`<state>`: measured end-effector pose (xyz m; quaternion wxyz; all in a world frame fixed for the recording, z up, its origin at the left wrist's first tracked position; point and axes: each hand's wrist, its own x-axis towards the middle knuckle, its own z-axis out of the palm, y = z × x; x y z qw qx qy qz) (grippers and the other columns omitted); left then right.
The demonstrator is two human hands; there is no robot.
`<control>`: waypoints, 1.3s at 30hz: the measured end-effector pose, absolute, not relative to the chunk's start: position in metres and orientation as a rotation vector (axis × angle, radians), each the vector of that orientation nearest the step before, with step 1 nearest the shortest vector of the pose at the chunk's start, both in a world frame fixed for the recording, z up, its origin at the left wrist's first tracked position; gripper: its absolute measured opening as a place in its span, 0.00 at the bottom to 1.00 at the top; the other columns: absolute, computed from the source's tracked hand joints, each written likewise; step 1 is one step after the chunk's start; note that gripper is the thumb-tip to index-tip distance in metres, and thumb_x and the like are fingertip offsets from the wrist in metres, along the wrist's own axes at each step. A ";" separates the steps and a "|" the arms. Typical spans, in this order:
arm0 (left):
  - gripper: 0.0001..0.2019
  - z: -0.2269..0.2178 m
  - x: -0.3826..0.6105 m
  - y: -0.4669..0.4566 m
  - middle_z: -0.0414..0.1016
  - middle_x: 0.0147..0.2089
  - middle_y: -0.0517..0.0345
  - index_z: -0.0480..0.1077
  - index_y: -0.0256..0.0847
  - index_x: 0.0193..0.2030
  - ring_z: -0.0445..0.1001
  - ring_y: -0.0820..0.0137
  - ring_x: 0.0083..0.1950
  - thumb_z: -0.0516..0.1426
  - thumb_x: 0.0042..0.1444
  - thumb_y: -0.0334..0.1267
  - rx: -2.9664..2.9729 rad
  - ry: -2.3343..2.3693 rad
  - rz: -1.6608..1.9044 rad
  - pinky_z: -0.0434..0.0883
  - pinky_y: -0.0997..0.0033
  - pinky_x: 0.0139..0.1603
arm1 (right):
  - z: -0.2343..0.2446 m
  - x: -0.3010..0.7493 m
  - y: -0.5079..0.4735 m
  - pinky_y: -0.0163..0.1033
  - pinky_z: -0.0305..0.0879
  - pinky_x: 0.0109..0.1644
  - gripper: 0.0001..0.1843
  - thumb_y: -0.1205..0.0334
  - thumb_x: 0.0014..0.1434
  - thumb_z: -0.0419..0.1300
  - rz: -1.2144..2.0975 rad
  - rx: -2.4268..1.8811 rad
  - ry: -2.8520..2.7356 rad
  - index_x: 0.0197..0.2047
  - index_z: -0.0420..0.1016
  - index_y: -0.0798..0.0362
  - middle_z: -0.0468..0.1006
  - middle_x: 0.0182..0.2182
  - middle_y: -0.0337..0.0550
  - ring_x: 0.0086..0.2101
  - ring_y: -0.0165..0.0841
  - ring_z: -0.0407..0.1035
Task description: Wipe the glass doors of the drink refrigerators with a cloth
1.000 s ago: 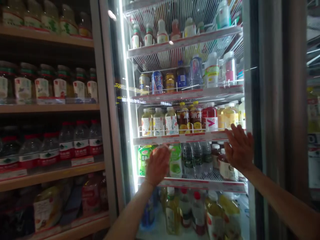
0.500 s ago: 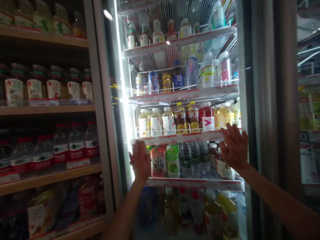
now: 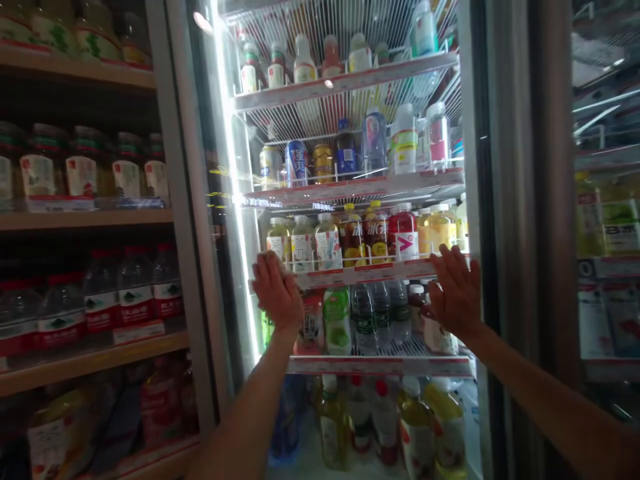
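Both arms reach forward to a lit drinks fridge [image 3: 350,365]. My left hand [image 3: 278,291] is raised at the fridge's left side, fingers extended and nothing held. It covers part of the shelf edge below the white-labelled tea bottles [image 3: 302,248]. On the right, my right hand [image 3: 455,291] has its fingers spread and is likewise bare, in front of the shelf edge below the yellow juice bottles [image 3: 442,225]. Reflections suggest a glass pane before the shelves; whether the palms touch it I cannot tell. Between the hands are a red-drink bottle [image 3: 404,233] and a green pouch [image 3: 337,320].
Wooden shelves [image 3: 90,219] with jars and red-capped water bottles [image 3: 135,280] stand at the left. A metal upright [image 3: 543,200] borders the fridge on the right, with another drinks case beyond it. Bottles [image 3: 334,427] stand at the fridge's bottom.
My left hand has moved up and slightly left across the fridge front. My right hand holds nearly the same place before the shelf. The whole view has shifted slightly.
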<state>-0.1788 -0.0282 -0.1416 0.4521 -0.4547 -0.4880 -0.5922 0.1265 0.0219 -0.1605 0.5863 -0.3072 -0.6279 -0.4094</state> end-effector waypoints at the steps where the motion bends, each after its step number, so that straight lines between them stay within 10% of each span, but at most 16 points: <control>1: 0.27 -0.143 -0.177 -0.028 0.43 0.70 0.48 0.42 0.38 0.68 0.39 0.62 0.71 0.42 0.63 0.38 -1.103 -1.225 -1.478 0.45 0.54 0.68 | -0.161 0.126 0.021 0.55 0.40 0.65 0.32 0.61 0.61 0.47 -0.945 -0.722 -1.466 0.67 0.44 0.47 0.52 0.65 0.45 0.64 0.41 0.46; 8: 0.26 -0.154 -0.119 -0.026 0.52 0.68 0.61 0.50 0.46 0.66 0.42 0.70 0.71 0.46 0.60 0.38 -1.750 -0.542 -0.502 0.40 0.61 0.69 | -0.168 0.130 0.003 0.53 0.40 0.66 0.33 0.63 0.61 0.46 -0.988 -0.664 -1.589 0.68 0.40 0.50 0.52 0.65 0.48 0.64 0.39 0.45; 14: 0.28 -0.101 -0.079 -0.016 0.44 0.70 0.52 0.45 0.37 0.67 0.39 0.61 0.71 0.44 0.60 0.38 -1.585 -0.957 -0.864 0.45 0.53 0.67 | -0.170 0.165 -0.006 0.54 0.42 0.65 0.32 0.62 0.62 0.47 -0.962 -0.705 -1.514 0.68 0.43 0.48 0.52 0.65 0.47 0.64 0.41 0.46; 20: 0.25 -0.106 -0.043 -0.009 0.48 0.70 0.62 0.49 0.43 0.66 0.43 0.69 0.70 0.42 0.62 0.38 -1.937 -0.349 -0.193 0.47 0.59 0.68 | -0.180 0.192 -0.015 0.53 0.44 0.66 0.32 0.64 0.62 0.47 -0.994 -0.736 -1.528 0.68 0.44 0.48 0.54 0.64 0.48 0.64 0.39 0.47; 26: 0.27 -0.036 0.001 0.000 0.45 0.70 0.54 0.46 0.38 0.67 0.40 0.60 0.71 0.42 0.61 0.38 -1.751 -0.817 -0.764 0.45 0.49 0.67 | -0.181 0.212 -0.017 0.54 0.44 0.65 0.32 0.63 0.61 0.47 -0.992 -0.769 -1.451 0.67 0.44 0.49 0.54 0.64 0.49 0.63 0.40 0.49; 34: 0.22 -0.121 0.041 0.004 0.55 0.67 0.59 0.59 0.41 0.60 0.49 0.69 0.69 0.44 0.60 0.37 -2.018 -0.127 -0.134 0.50 0.60 0.66 | -0.182 0.227 -0.027 0.53 0.42 0.66 0.32 0.65 0.61 0.47 -0.966 -0.748 -1.414 0.68 0.44 0.48 0.54 0.64 0.47 0.63 0.40 0.48; 39: 0.25 -0.071 0.042 0.008 0.51 0.68 0.55 0.50 0.40 0.65 0.49 0.63 0.69 0.43 0.61 0.38 -1.899 -0.456 -0.442 0.50 0.52 0.66 | -0.178 0.226 -0.023 0.54 0.42 0.66 0.32 0.64 0.61 0.46 -0.948 -0.747 -1.409 0.68 0.44 0.49 0.53 0.65 0.47 0.63 0.40 0.47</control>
